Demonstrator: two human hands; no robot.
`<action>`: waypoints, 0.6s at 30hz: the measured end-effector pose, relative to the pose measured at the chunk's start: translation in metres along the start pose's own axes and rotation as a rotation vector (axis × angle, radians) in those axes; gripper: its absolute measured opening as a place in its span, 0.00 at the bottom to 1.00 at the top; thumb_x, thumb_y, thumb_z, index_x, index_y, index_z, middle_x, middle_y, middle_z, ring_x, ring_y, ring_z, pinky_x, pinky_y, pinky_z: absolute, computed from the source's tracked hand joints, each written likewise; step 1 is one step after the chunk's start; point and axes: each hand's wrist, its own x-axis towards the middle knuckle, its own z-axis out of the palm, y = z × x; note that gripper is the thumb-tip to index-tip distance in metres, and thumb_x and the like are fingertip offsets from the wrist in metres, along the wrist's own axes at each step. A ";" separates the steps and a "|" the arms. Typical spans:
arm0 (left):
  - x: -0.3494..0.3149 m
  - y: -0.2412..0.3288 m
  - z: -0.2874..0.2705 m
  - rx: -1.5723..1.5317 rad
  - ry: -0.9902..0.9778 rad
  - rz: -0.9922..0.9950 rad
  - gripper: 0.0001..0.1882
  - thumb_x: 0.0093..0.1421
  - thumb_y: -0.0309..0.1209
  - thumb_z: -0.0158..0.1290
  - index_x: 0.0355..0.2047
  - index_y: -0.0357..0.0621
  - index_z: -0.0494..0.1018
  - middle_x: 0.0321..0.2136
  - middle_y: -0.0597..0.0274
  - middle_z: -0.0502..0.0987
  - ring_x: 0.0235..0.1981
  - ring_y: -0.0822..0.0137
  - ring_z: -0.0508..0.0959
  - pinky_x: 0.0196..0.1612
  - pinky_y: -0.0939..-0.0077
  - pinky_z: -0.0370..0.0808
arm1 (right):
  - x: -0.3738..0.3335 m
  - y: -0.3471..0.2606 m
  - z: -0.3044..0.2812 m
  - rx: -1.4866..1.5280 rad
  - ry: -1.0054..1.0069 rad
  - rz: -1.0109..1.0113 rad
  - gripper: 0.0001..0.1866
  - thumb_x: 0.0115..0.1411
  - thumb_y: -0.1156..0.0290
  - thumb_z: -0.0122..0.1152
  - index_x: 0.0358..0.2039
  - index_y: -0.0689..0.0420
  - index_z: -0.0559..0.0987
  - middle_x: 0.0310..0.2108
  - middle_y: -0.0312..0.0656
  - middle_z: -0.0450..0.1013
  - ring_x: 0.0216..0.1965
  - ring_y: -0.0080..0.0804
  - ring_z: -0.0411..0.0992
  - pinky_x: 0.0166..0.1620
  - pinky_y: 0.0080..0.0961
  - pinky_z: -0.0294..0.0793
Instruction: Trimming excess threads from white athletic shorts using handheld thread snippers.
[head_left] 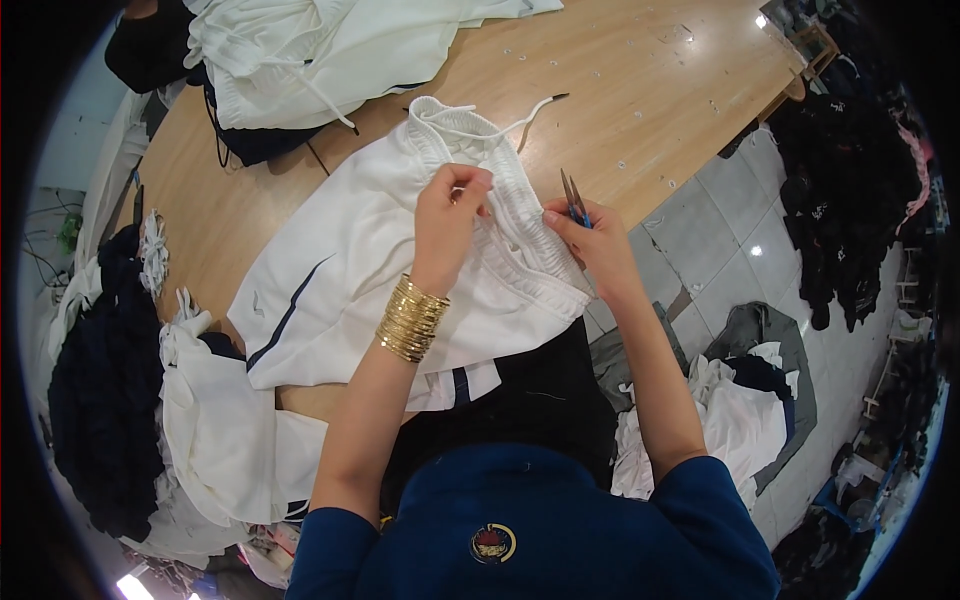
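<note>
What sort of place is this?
Probably a garment workshop: a white drawstring garment over a wooden table, pointed snips in the right hand, and clothing heaped nearby.

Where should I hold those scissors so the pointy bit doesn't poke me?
Probably by the blue handle part of the scissors, coming from the near side. The right hand has them at that end, hiding much of the handles. The slim, pointed blades stick out toward the far side, so I'd keep fingers off there.
</note>
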 end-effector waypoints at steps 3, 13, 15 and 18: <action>-0.006 0.010 -0.010 -0.161 -0.109 -0.156 0.10 0.58 0.32 0.50 0.26 0.36 0.71 0.24 0.63 0.72 0.24 0.75 0.73 0.27 0.80 0.69 | 0.001 0.007 -0.001 -0.396 0.190 -0.279 0.08 0.52 0.73 0.61 0.32 0.63 0.77 0.19 0.35 0.70 0.22 0.17 0.63 0.27 0.17 0.64; -0.037 -0.005 0.003 0.624 -0.088 0.338 0.08 0.49 0.24 0.51 0.32 0.44 0.72 0.29 0.64 0.76 0.17 0.68 0.72 0.24 0.76 0.70 | -0.021 0.009 0.019 -0.496 0.108 -0.392 0.09 0.51 0.74 0.60 0.34 0.59 0.74 0.24 0.42 0.73 0.25 0.31 0.71 0.29 0.23 0.68; -0.037 -0.006 0.003 0.635 -0.084 0.328 0.08 0.49 0.24 0.51 0.32 0.45 0.72 0.29 0.64 0.76 0.18 0.68 0.72 0.24 0.75 0.69 | -0.023 0.012 0.021 -0.751 0.130 -0.489 0.09 0.51 0.73 0.60 0.33 0.59 0.74 0.23 0.42 0.72 0.24 0.35 0.71 0.29 0.26 0.69; -0.034 -0.007 0.003 0.604 -0.083 0.307 0.08 0.50 0.26 0.52 0.32 0.45 0.72 0.29 0.65 0.75 0.17 0.69 0.71 0.24 0.75 0.69 | -0.018 0.019 0.017 -0.901 0.162 -0.534 0.07 0.51 0.72 0.61 0.31 0.59 0.74 0.24 0.44 0.73 0.25 0.39 0.71 0.29 0.28 0.68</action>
